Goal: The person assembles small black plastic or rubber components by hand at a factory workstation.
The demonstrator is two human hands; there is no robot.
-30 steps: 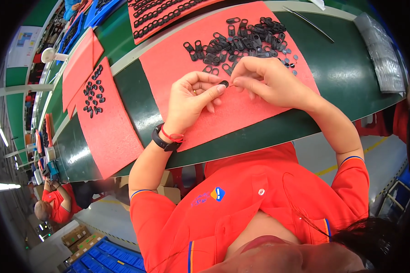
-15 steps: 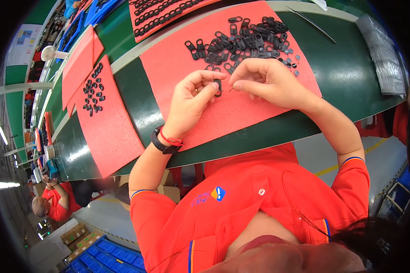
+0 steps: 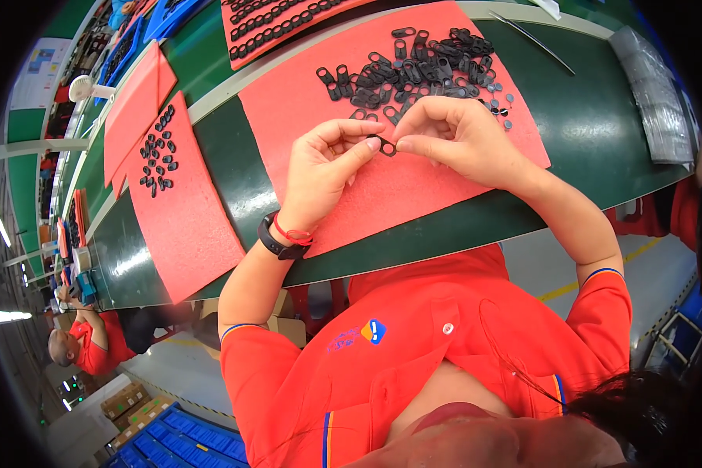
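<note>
Blue tray [image 3: 162, 23], apparently of parts [image 3: 175, 4], beyond hands [image 3: 321, 165]

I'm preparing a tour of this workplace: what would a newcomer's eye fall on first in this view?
Probably the big pink mat in the middle of the green table, with a dark heap of black looped parts toward its far side. Over the mat, the left hand pinches one black part, the right hand close beside it. Small black pieces dot a narrower pink mat at left.

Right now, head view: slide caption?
Left hand holds a black part, right hand close beside it, over a pink mat with a black pile.
</note>
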